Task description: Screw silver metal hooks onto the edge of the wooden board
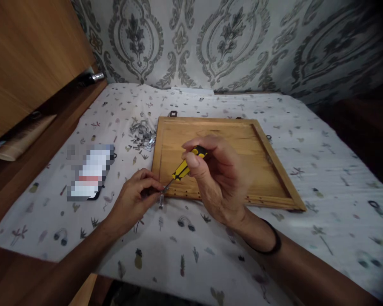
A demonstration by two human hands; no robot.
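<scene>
My right hand (217, 178) grips a yellow and black screwdriver (187, 165) by its handle, over the wooden panel (210, 140). The shaft slants down to the left, and its tip meets a small metal fitting (161, 199) at the panel's near left corner. My left hand (138, 193) pinches at that corner, fingertips beside the tip and the fitting; exactly what lies between them is too small to tell. The framed panel lies flat on the patterned cloth, with a row of small holes along its near edge.
A heap of small metal hardware (143, 134) lies left of the panel. Farther left is a phone (92, 172) with a blurred screen. A wooden cabinet (35, 55) stands at the left, and patterned wallpaper (185, 42) rises behind the cloth-covered table (185, 246).
</scene>
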